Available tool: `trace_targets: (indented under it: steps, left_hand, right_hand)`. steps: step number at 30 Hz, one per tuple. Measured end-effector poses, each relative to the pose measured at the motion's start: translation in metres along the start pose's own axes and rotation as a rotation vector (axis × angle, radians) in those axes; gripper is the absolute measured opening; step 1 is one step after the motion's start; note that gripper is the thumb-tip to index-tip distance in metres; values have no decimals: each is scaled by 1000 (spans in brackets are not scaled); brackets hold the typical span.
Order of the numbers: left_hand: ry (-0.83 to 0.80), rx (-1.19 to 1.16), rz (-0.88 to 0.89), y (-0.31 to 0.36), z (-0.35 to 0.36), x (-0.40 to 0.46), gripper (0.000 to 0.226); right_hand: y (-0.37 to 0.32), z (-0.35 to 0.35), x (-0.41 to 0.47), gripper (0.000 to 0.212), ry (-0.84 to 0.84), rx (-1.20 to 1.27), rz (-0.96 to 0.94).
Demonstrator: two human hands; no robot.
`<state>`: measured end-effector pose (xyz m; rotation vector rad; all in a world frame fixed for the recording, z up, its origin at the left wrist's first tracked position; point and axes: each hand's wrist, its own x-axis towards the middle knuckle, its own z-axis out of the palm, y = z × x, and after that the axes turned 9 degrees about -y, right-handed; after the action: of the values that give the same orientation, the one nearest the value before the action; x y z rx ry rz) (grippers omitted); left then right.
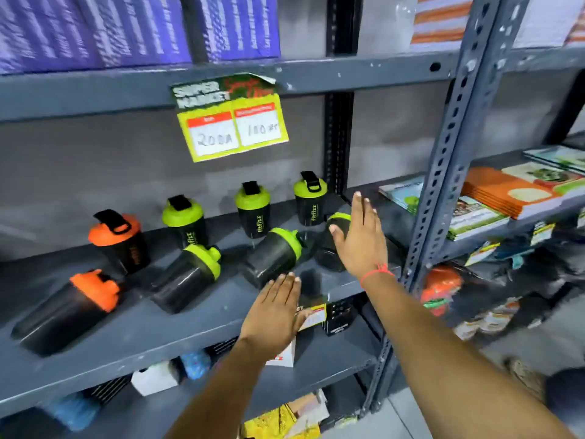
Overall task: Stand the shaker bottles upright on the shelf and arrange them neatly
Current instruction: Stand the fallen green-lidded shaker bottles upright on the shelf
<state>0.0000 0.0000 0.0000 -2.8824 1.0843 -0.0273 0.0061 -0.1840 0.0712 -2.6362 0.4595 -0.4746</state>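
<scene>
Black shaker bottles sit on a grey metal shelf (177, 337). At the back stand an orange-lidded bottle (118, 240) and three green-lidded ones (186, 221) (253, 209) (310, 198). Lying on their sides in front are an orange-lidded bottle (63, 312) and green-lidded bottles (186, 277) (273, 256). Another green-lidded bottle (332, 242) lies at the right, partly hidden by my right hand (361, 236), which is open with fingers apart just in front of it. My left hand (275, 312) is open, flat over the shelf's front edge near the middle lying bottle.
A yellow price tag (232, 122) hangs from the shelf above. A perforated grey upright (449, 153) stands right of my right hand. Books (506, 191) fill the neighbouring shelf; purple boxes (95, 30) sit above, assorted goods below.
</scene>
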Motion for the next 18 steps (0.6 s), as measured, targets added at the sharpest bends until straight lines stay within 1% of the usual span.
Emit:
trace_targets:
  steps: [1,2,3,4,6,10,12,14,18]
  left_hand:
    - [-69,-43,-4,-2,4,8,72]
    - [-36,-72,-6,-5,10,15,73]
    - [-61,-68,-4,-9,18,22,75]
    - [-74,-28,10,-11,28,26,74]
    - [-113,36,37,-15,36,32,68]
    - [-60,45,33,-18,36,35,66]
    - [-41,-21,17,-16,38,33,62]
    - [-18,-56,3,-15,41,34,60]
    - [-15,-109,20,-17,43,35,60]
  right_hand:
    - [6,5,11,78,-50,81,51]
    - [10,7,21,80,-97,153,96]
    - [15,12,31,82,-161,253,164]
    - [16,15,38,84,-226,344,221]
    - [19,22,55,91,-284,493,324]
    - [22,28,79,109,-317,685,533]
    - [23,35,85,119,-336,820,635]
    - [23,44,88,126,-335,926,678]
    - [22,52,86,125,-292,950,694]
